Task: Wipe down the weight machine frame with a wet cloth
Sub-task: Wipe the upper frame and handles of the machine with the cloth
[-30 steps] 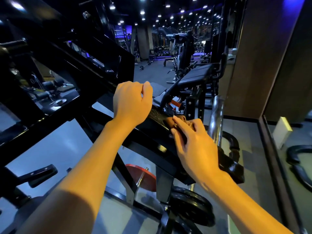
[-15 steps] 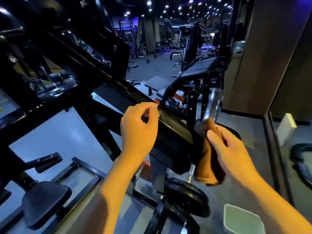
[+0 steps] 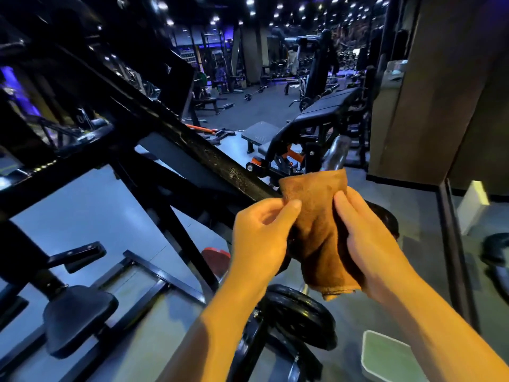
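Both hands hold the brown folded terry cloth [image 3: 316, 224] up in front of the person, clear of the machine. The left hand [image 3: 261, 238] pinches its left edge between thumb and curled fingers [image 3: 292, 206]; the right hand [image 3: 366, 244] is wrapped round its right side, thumb laid across the front. The cloth hangs near and just right of the lower end of the long black sloping steel frame beam [image 3: 192, 150], not touching it as far as can be seen.

The beam's upper face shows a speckled, damp-looking sheen along its lower stretch, which suggests that part has had a pass, though that is a judgement from the shine alone. The cloth looks to be mid-refold or being turned to a fresh side, so wiping is paused. Much seems left: the black cross-braces [image 3: 170, 216] below the beam, the dark upright frame at far left [image 3: 41, 78], and the low footrest pad [image 3: 77, 318] at near left show no such sheen. A pale green rectangular container [image 3: 385, 354] sits on the floor at near right.
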Motion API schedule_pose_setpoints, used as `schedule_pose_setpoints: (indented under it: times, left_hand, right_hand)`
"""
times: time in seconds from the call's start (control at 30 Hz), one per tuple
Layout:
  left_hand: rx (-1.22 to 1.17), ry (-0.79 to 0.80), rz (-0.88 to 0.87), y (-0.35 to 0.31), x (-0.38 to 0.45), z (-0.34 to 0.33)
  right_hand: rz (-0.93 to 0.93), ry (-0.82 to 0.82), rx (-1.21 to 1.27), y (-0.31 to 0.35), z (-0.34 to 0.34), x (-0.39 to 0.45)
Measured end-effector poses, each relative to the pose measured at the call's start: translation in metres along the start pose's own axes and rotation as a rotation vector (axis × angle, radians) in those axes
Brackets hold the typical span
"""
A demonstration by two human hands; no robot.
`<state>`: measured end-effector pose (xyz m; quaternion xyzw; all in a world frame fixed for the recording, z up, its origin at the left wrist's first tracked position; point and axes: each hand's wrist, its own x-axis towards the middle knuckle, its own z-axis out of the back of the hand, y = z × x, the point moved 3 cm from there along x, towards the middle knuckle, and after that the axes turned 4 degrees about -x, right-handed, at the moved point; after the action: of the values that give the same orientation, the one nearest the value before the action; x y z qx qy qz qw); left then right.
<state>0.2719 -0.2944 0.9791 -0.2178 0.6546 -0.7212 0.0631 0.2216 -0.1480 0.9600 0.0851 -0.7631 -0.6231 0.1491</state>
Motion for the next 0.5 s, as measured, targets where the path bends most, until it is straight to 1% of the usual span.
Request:
schedule_pose_setpoints:
  times: [0.07, 0.1, 0.2, 0.23, 0.3, 0.33, 0.37, 0.4, 0.43, 0.5]
  left_hand:
    - [0.042, -0.027, -0.034, -0.001, 0.0, -0.001]
    - [0.055, -0.025, -0.037, -0.003, 0.0, -0.001]
    - [0.112, -0.014, -0.003, -0.005, 0.002, -0.001]
    - [0.106, 0.006, 0.02, -0.005, 0.003, -0.001]
    - [0.061, 0.051, 0.064, -0.007, 0.004, -0.002]
    - [0.035, 0.069, 0.081, -0.009, 0.004, -0.001]
    - [0.009, 0.08, 0.092, -0.011, 0.004, -0.001]
    - [-0.017, 0.083, 0.099, -0.012, 0.005, 0.0]
    - [-0.04, 0.083, 0.104, -0.013, 0.006, 0.002]
    - [-0.038, 0.109, 0.097, -0.014, 0.008, 0.006]
  right_hand:
    - [0.075, -0.075, -0.122, -0.001, 0.008, -0.003]
    - [0.066, -0.063, -0.11, 0.001, 0.011, -0.008]
    - [-0.159, 0.041, 0.045, -0.002, 0.014, 0.003]
    - [-0.174, 0.107, 0.112, -0.002, 0.016, -0.001]
    - [-0.211, 0.11, 0.205, -0.007, 0.018, -0.001]
    - [-0.258, 0.103, 0.224, -0.012, 0.023, 0.005]
    - [-0.343, 0.082, 0.265, -0.009, 0.023, 0.006]
    - [-0.399, 0.098, 0.304, -0.007, 0.025, 0.007]
    - [-0.389, 0.147, 0.325, -0.005, 0.028, -0.002]
    - [-0.309, 0.171, 0.228, -0.007, 0.042, -0.005]
